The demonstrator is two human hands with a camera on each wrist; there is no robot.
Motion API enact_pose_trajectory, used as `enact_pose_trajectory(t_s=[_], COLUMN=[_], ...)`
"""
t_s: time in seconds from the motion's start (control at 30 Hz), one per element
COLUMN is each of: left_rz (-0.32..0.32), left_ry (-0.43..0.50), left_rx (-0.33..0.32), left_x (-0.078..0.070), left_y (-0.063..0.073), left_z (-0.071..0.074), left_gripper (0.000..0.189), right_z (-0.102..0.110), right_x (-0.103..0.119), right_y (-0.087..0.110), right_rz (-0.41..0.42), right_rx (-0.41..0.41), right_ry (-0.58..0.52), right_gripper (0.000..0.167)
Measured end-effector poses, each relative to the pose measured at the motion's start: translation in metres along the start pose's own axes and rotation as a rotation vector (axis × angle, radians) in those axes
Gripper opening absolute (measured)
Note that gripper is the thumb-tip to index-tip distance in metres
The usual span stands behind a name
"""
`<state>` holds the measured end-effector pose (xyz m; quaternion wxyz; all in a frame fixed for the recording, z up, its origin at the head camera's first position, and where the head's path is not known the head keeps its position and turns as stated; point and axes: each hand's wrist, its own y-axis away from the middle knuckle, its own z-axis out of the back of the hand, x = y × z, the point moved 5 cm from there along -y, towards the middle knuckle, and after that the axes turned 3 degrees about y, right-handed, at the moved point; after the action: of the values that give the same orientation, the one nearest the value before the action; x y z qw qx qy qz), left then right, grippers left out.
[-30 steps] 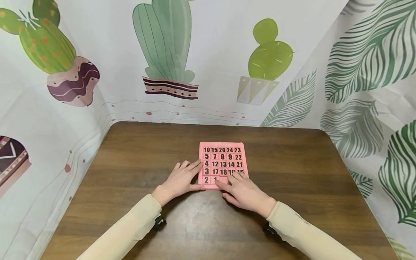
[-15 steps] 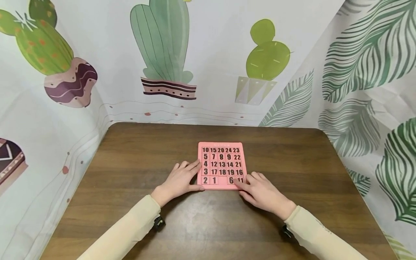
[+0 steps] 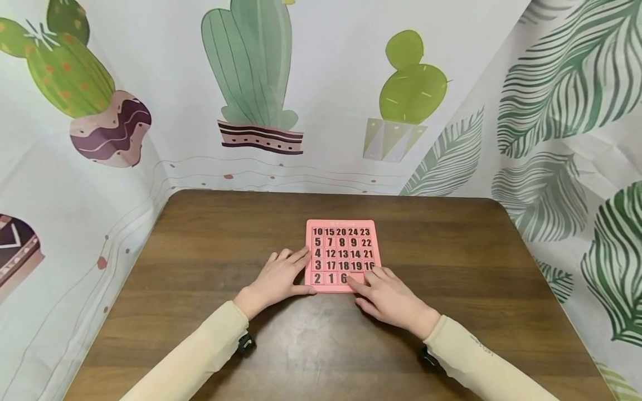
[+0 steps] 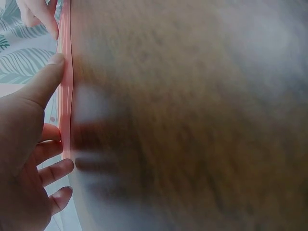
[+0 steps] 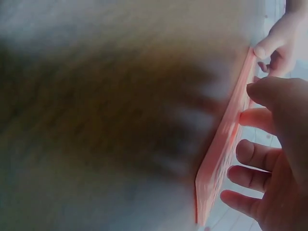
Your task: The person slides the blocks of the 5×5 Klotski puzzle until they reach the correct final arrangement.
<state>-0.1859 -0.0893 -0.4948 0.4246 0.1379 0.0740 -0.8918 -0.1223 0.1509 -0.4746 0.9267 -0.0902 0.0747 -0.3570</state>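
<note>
A pink sliding number puzzle with black-numbered tiles lies flat on the table in the head view. My left hand holds its lower left corner, thumb on the near edge and fingers at the left side. The 6 tile sits in the bottom row beside the 1 tile. My right hand reaches over the lower right part, its index fingertip at the right side of the 6 tile and hiding part of that row. Both wrist views show the puzzle's pink edge side-on, with the tile faces barely visible.
The brown wooden table extends around the puzzle on every side. A white cloth printed with cacti and leaves hangs behind and beside it. A small black device is worn at the left wrist.
My right hand first moved right from beside the 1 tile to the 6 tile, then back left. The 6 tile slid left into the gap beside the 1. The left hand stayed put.
</note>
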Motion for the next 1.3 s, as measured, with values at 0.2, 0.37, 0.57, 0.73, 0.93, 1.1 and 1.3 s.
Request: enact_pose_trajectory(t_s=[0.2, 0.37, 0.57, 0.73, 0.93, 1.1, 1.3], left_rz=[0.008, -0.002, -0.010, -0.016, -0.019, -0.012, -0.016], left_ry=[-0.005, 0.001, -0.015, -0.016, -0.015, -0.007, -0.007], left_rx=[0.017, 0.004, -0.003, -0.009, -0.009, -0.010, -0.017], left_x=[0.002, 0.002, 0.002, 0.002, 0.001, 0.001, 0.001], left_y=[0.000, 0.000, 0.000, 0.000, 0.001, 0.001, 0.001], left_z=[-0.002, -0.001, 0.001, -0.001, -0.001, 0.000, 0.000], left_gripper=[0.097, 0.096, 0.096, 0.095, 0.095, 0.095, 0.093], right_z=[0.007, 0.009, 0.007, 0.004, 0.002, 0.004, 0.001], right_x=[-0.014, -0.026, -0.025, -0.016, -0.010, -0.021, -0.034], right_y=[0.012, 0.035, 0.043, 0.034, 0.021, 0.013, 0.011], right_rz=[-0.064, -0.118, -0.124, -0.096, -0.089, -0.140, -0.201], right_rx=[-0.018, -0.045, -0.056, -0.062, -0.009, -0.003, 0.026], right_ry=[-0.054, -0.037, -0.033, -0.035, -0.045, -0.055, -0.026], right_gripper=[0.046, 0.045, 0.046, 0.049, 0.050, 0.047, 0.047])
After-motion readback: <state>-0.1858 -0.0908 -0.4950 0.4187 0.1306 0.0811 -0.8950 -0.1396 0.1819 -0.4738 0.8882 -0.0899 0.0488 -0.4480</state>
